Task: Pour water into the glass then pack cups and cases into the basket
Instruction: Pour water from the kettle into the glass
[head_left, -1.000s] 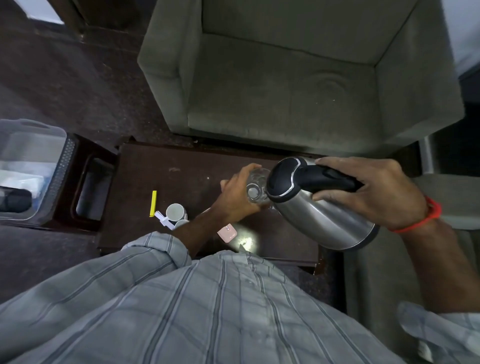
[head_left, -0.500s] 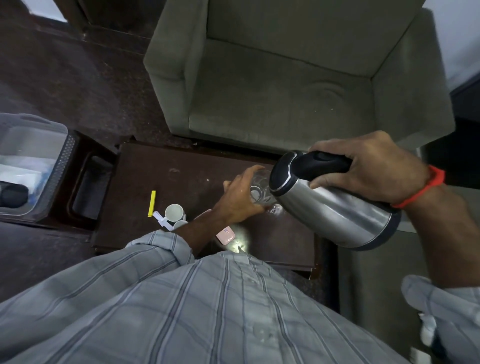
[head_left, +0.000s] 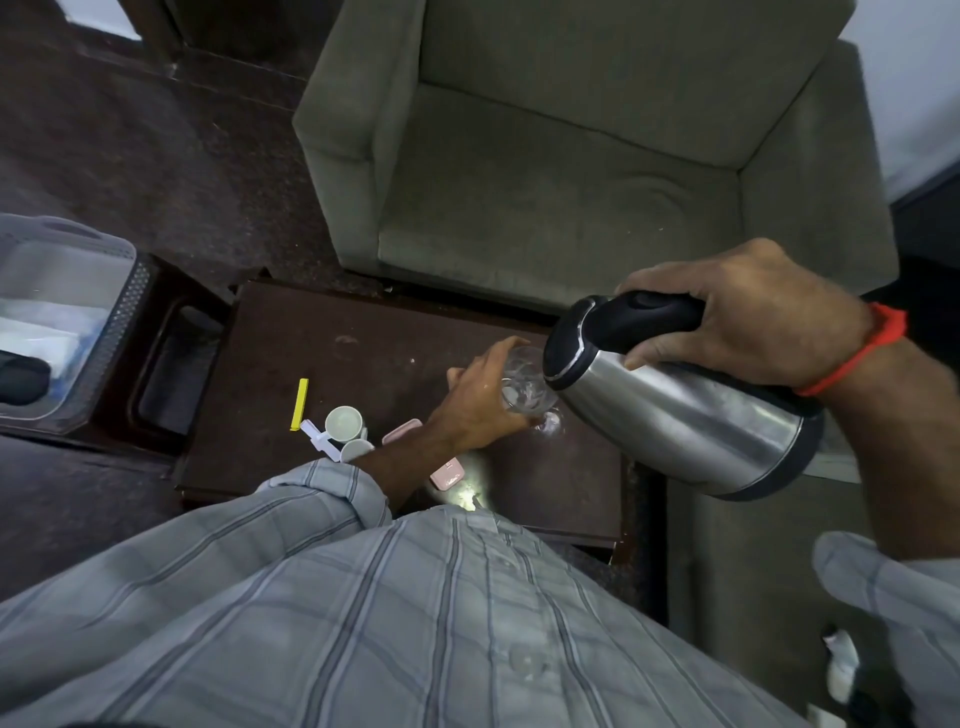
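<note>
While the right hand (head_left: 748, 312) gripped the kettle (head_left: 680, 410) by its black handle, fingers curled round it, the spout sat tipped at the glass (head_left: 522, 387). Left hand (head_left: 475, 400) fingers wrapped the glass on the bench (head_left: 363, 338). Two cups (head_left: 343, 421) stood left of those fingers; the basket (head_left: 67, 312) lay farther left.

shirt (head_left: 363, 597): I see grey fabric, darker plaid stripes, buttoned front | left sleeve (head_left: 332, 488): rolled up near the elbow | right sleeve (head_left: 893, 587): same plaid, pushed up | right wrist: red thread band (head_left: 862, 353)
</note>
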